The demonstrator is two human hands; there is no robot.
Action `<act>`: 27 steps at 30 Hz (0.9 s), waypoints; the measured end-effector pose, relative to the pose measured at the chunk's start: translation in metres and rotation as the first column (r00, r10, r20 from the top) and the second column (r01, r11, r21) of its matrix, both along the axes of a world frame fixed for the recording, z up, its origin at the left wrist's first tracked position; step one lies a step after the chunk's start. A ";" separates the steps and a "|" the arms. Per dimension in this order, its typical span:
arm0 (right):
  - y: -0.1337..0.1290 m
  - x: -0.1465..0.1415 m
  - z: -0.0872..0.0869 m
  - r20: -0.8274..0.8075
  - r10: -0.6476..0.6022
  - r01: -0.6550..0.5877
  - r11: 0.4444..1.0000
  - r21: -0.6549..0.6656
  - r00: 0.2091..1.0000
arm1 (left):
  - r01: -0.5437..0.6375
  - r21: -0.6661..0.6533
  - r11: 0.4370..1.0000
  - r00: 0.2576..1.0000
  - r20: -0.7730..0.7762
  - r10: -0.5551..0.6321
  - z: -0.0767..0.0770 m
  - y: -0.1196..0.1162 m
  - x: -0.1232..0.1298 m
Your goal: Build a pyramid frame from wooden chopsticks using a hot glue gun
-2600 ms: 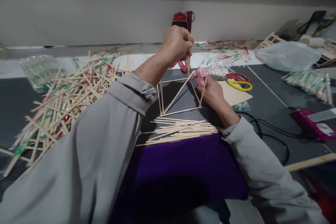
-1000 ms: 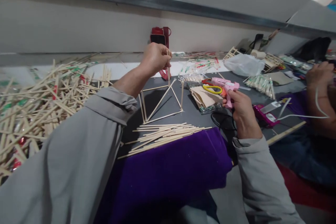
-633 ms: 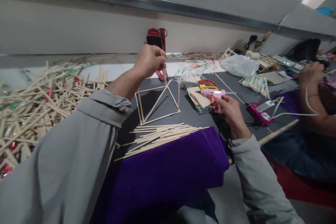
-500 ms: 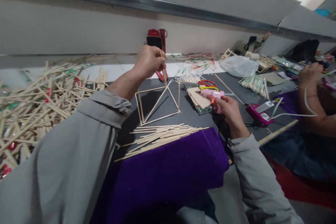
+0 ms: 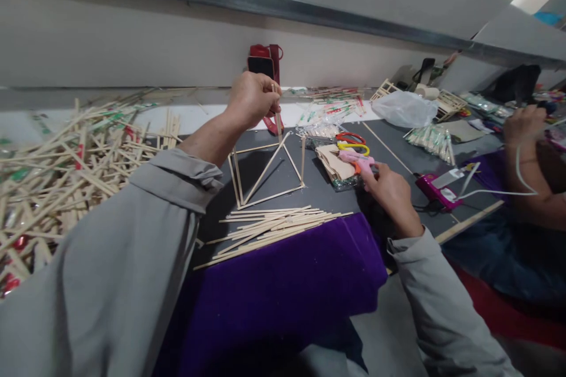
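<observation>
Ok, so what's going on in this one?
A person's left hand holds a thin stick upright at the back of a small stick frame. The right hand is at the handle of a pink glue gun, beside the scissors; how firmly it grips is unclear. Loose sticks lie between the frame and a purple cloth. A co-worker's hand shows at the right.

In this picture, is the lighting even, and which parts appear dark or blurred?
Head view: rather dim overall, brighter at the top right corner; head view: deep shadow darkens the lower part of the purple cloth; head view: the co-worker's hand at the far right looks soft, while the stick frame is clearer.
</observation>
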State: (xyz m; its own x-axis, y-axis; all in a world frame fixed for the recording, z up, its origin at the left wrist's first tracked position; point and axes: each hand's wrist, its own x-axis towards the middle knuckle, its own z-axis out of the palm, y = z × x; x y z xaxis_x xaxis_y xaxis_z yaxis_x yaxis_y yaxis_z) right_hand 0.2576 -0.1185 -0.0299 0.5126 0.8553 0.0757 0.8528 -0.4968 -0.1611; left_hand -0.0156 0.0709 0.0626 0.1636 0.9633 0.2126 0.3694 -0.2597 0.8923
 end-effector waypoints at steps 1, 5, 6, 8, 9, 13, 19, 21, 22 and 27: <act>-0.006 -0.005 0.003 0.067 0.007 -0.006 1.000 -0.010 0.998 | 0.004 0.001 1.000 1.000 -0.001 -0.004 0.000 0.001 0.000; -0.021 -0.034 0.020 0.243 0.086 -0.118 0.985 0.122 0.966 | 0.016 0.006 1.000 1.000 -0.005 -0.016 -0.001 0.000 0.001; -0.021 -0.044 0.024 0.222 0.135 -0.176 0.968 0.178 0.966 | 0.012 0.003 1.000 1.000 -0.006 -0.012 0.000 -0.002 0.001; -0.011 -0.063 0.031 0.144 0.325 -0.351 0.911 0.219 0.935 | -0.001 -0.008 1.000 1.000 -0.015 0.001 0.001 -0.004 0.002; -0.002 -0.073 0.034 0.117 0.392 -0.408 0.888 0.211 0.913 | -0.003 -0.009 1.000 1.000 -0.022 0.002 0.002 -0.005 0.003; 0.046 -0.106 0.035 0.012 0.534 -0.534 0.843 0.066 0.845 | -0.002 0.014 1.000 0.999 -0.050 0.003 -0.001 0.001 0.005; 0.100 -0.123 0.013 -0.307 0.494 -0.510 0.860 0.031 0.814 | 0.028 0.065 0.997 0.996 -0.082 -0.022 -0.013 0.024 0.004; 0.112 -0.125 0.006 -0.323 0.471 -0.502 0.865 -0.013 0.820 | 0.043 0.080 0.996 0.995 -0.089 -0.035 -0.014 0.026 0.004; 0.117 -0.126 0.003 -0.297 0.474 -0.505 0.862 -0.034 0.829 | 0.044 0.080 0.996 0.995 -0.093 -0.036 -0.014 0.026 0.004; 0.145 -0.130 -0.012 -0.121 0.502 -0.508 0.861 -0.026 0.857 | 0.029 0.032 0.999 0.993 -0.112 -0.025 -0.009 0.021 0.004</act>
State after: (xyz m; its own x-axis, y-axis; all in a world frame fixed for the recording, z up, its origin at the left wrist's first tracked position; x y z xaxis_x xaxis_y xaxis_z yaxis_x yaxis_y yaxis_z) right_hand 0.1280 0.0264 -0.0416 0.0114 0.9999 -0.0097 0.9681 -0.0135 -0.2501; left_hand -0.0118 0.0923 0.0533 0.2139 0.9508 0.2239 0.4584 -0.3001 0.8365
